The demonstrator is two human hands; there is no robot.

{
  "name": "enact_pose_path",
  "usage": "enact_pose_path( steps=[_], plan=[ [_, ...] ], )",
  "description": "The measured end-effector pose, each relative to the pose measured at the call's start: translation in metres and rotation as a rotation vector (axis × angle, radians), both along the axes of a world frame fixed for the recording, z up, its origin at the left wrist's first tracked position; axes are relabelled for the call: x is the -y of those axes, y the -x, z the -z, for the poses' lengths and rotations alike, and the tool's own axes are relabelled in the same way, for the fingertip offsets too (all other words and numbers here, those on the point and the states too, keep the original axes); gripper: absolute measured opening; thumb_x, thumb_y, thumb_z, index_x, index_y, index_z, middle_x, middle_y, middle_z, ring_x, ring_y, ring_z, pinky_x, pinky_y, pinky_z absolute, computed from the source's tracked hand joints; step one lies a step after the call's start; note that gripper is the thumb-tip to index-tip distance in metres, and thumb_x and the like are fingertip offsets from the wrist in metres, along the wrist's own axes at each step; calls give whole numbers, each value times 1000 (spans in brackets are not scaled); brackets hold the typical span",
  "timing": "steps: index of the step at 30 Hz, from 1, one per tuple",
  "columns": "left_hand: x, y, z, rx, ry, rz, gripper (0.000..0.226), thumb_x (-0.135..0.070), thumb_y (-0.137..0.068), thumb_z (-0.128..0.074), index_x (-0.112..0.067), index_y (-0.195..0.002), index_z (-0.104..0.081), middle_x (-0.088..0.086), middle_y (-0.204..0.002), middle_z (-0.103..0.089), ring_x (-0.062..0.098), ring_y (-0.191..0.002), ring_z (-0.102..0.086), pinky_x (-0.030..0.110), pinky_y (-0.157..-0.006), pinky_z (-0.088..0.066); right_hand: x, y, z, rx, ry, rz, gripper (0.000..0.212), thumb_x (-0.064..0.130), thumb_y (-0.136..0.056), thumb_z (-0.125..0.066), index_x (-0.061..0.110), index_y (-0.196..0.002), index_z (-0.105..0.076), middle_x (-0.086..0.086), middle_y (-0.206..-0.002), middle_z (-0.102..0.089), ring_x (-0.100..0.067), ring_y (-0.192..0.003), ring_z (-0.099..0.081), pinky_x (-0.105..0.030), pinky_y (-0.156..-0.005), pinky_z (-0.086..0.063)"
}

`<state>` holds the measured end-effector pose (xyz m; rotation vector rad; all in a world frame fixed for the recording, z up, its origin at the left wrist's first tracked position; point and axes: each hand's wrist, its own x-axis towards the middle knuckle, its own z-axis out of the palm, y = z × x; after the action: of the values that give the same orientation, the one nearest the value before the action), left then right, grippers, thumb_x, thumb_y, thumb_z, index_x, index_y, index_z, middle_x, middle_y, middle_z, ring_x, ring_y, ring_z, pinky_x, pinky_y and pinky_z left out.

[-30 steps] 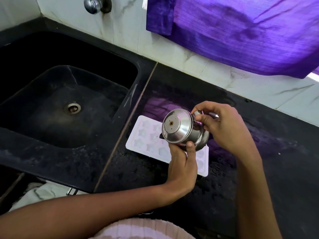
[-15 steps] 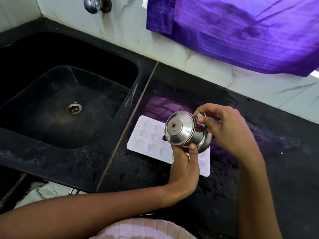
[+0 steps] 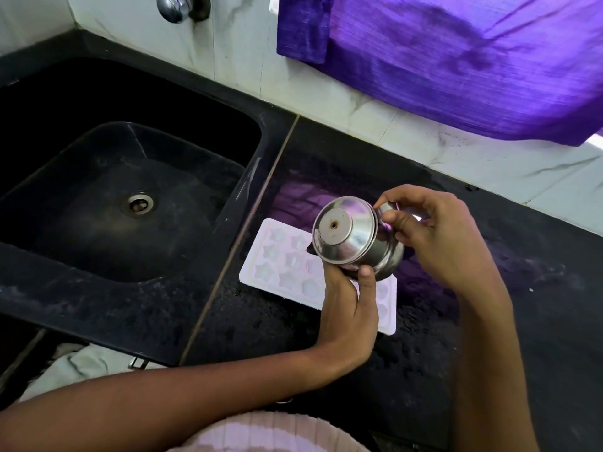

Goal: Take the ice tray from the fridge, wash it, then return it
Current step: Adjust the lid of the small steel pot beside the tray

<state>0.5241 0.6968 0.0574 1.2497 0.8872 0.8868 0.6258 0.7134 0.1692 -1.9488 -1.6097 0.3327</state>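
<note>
I am standing in a home kitchen: a black stone counter [image 3: 538, 288] is running along a white marbled tile wall [image 3: 424, 141], a black sink [image 3: 98, 207] with a steel drain [image 3: 138, 205] is lying at its left end, and what seems a tap [image 3: 173, 4] is sticking out above.

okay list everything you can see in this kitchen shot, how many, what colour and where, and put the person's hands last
ice tray: one, white, star-shaped cups, flat on the counter right of the sink, partly behind the hands
steel pot: one, silver, lidded, tipped on its side, held above the tray
sink: one, black, left
drain: one, metal, in the sink floor
tap: one, chrome, on the wall above the sink
counter: one, black, right
wall tiles: white marble, behind the counter
cloth: one, purple, hanging top right
left hand: holds the pot from below
right hand: fingers grip the pot's right side
</note>
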Motion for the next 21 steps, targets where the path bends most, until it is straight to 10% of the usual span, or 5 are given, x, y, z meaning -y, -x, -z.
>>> enact_pose_path(
  steps=[6, 12, 21],
  plan=[
    [-14, 0, 0, 4, 16, -63, 59, -54, -89, -30, -39, -144, -15, -18, -143, -40, -8, -122, -43, 7, -96, -33, -15, 0, 0, -54, -1, -5, 12, 19, -88, -62, 29, -85, -67, 13, -80, -68, -12, -78, -65, -47, -73, -55],
    [-29, 1, 0, -34, 93, -69, 68, -65, -83, -25, -29, -141, -28, -12, -136, -50, 6, -121, -49, 31, -102, -40, -34, -2, 5, -39, 21, 32, 8, 25, -83, -68, 32, -81, -69, 7, -78, -70, -14, -81, -66, -46, -74, -55],
    [-40, 2, -3, -97, 203, -62, 41, -49, -96, -26, -28, -130, -37, -9, -126, -57, 9, -110, -55, 34, -99, -43, -51, 0, 14, -52, 70, 113, 5, 23, -80, -73, 26, -83, -74, 12, -75, -69, 1, -70, -63, -20, -69, -47]
  ],
)
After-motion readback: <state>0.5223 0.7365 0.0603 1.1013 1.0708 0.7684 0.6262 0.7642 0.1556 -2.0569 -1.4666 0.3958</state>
